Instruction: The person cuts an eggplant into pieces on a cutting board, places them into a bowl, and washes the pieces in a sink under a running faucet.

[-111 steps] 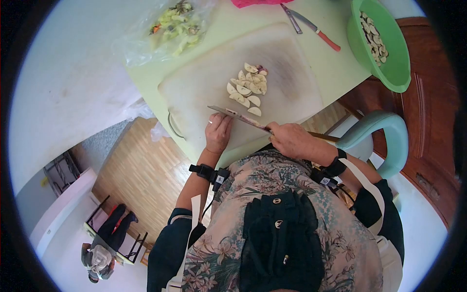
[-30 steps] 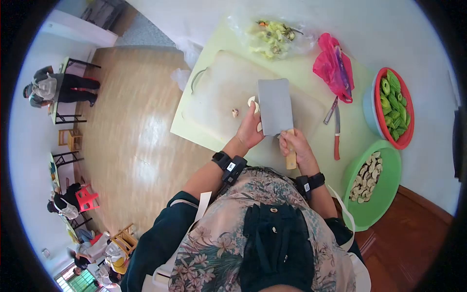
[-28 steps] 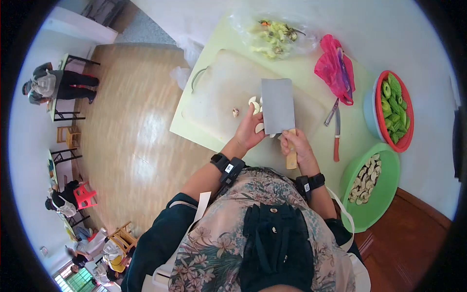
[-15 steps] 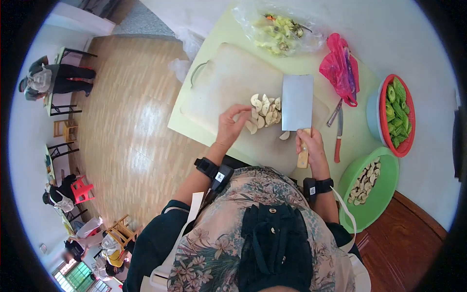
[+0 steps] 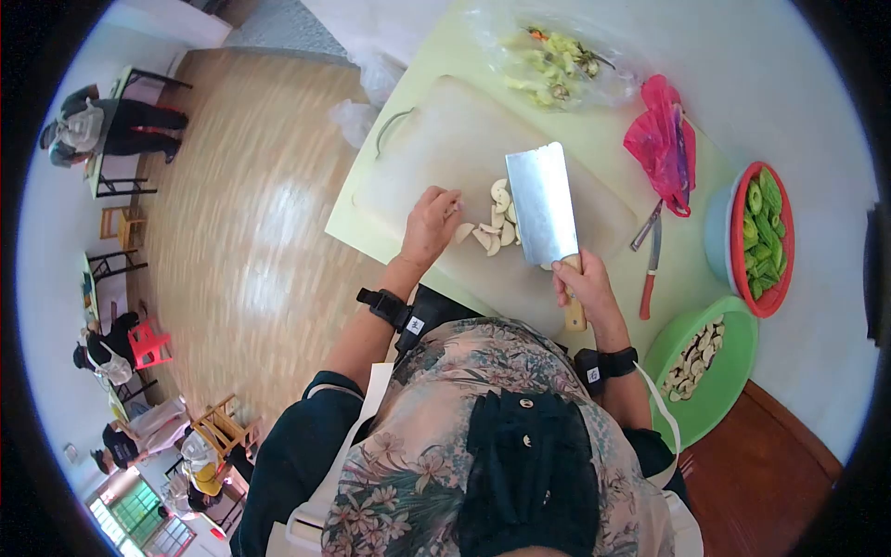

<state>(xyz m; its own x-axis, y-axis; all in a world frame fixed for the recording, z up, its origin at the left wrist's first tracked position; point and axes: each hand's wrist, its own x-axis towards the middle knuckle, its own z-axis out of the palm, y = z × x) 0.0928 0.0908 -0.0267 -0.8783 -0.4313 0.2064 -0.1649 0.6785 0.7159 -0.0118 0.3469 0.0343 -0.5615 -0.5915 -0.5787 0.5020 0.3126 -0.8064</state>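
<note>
My right hand [image 5: 587, 288] grips the wooden handle of a cleaver [image 5: 543, 204]. Its broad blade lies over the right part of a pile of pale eggplant slices [image 5: 499, 223], hiding some of them. The slices rest on a white cutting board [image 5: 436, 139]. Just left of the pile is my left hand [image 5: 430, 227], its fingers drawn together; a small pale bit shows at the fingertips, too small to name.
At the right, a green basin [image 5: 742, 362] holds more eggplant slices [image 5: 694, 357]. Cut green vegetables [image 5: 763, 232] fill a red basket [image 5: 789, 246]. A red-handled knife [image 5: 648, 288], pink bag [image 5: 654, 139] and clear bag of trimmings [image 5: 557, 70] lie nearby. Other people stand far left.
The cleaver has shifted left and tilted, its blade now over slices that were visible before. My left hand has drawn slightly left from the pile, with its fingers closer together.
</note>
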